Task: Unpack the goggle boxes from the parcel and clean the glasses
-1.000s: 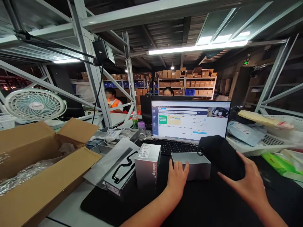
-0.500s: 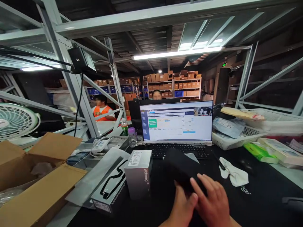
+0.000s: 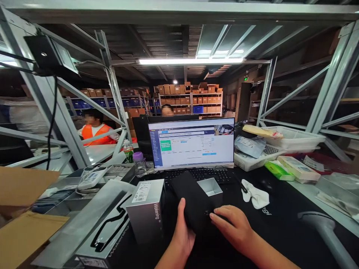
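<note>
My left hand (image 3: 183,233) is wrapped round the lower left side of a black case (image 3: 192,203), thumb along its edge. The case is tilted above the dark desk mat. At the case's right edge, the fingertips of my right hand (image 3: 232,224) are pinched by a small dark tab, which may be a zip pull. Behind the case stands an open grey box (image 3: 217,191). To the left, a closed grey "Wakening" box (image 3: 146,220) stands upright, and another printed box (image 3: 108,239) lies flat beside it.
A monitor (image 3: 193,145) and keyboard (image 3: 221,175) stand behind. An open carton (image 3: 30,231) is at far left. White baskets (image 3: 252,162), a white cloth (image 3: 256,194) and a grey handheld scanner (image 3: 322,228) are on the right. A person in an orange vest (image 3: 97,134) sits beyond the rack.
The view has turned to the right. My left hand now holds the case's left side, while my right hand has shifted to its right edge. More of the open grey box shows.
</note>
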Motion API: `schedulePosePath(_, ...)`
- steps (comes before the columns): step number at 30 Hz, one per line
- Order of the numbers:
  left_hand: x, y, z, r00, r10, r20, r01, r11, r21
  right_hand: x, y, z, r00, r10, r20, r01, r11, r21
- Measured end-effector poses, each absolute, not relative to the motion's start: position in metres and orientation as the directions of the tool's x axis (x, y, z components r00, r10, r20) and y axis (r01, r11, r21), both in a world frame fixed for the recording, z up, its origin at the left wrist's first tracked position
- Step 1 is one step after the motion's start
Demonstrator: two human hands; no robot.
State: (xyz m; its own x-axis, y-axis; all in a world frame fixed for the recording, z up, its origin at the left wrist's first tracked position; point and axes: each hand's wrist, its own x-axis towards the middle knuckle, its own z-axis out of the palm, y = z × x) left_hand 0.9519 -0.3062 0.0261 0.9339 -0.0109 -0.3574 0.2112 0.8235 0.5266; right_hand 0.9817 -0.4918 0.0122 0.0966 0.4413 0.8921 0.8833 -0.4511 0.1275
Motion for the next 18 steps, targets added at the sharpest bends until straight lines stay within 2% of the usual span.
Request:
schedulePosePath(3, 0.951, -0.307, 0.029, 0.927, 0.002, -0.374, 0.212, 0.82, 0.532, 0.98, -0.489, 0.014, 0.167, 0.38, 0.91, 0.88, -0.474, 0.036)
schedulePosePath(7, 0.95, -0.307, 0.021, 0.937, 0.046, -0.347, 0.183, 0.78, 0.598, 0.976, -0.486, 0.023, 0.145, 0.327, 0.934, 0.857, -0.513, 0.046)
schedulePosePath(10, 0.95, -0.308, 0.012, 0.974, 0.107, -0.202, 0.074, 0.689, 0.721, 0.974, -0.492, 0.035, 0.124, 0.415, 0.902, 0.871, -0.481, 0.102)
schedulePosePath(12, 0.95, -0.308, 0.009, 0.987, 0.139, -0.085, -0.012, 0.58, 0.815, 0.975, -0.499, 0.044, 0.091, 0.532, 0.842, 0.865, -0.461, 0.198)
schedulePosePath(15, 0.952, -0.303, 0.01, 0.989, 0.145, 0.02, -0.073, 0.37, 0.926, 0.977, -0.507, 0.054, 0.022, 0.707, 0.707, 0.837, -0.4, 0.374)
schedulePosePath(18, 0.955, -0.296, 0.019, 0.972, 0.179, 0.152, -0.174, 0.112, 0.978, 0.981, -0.51, 0.062, 0.041, 0.789, 0.613, 0.795, -0.397, 0.458)
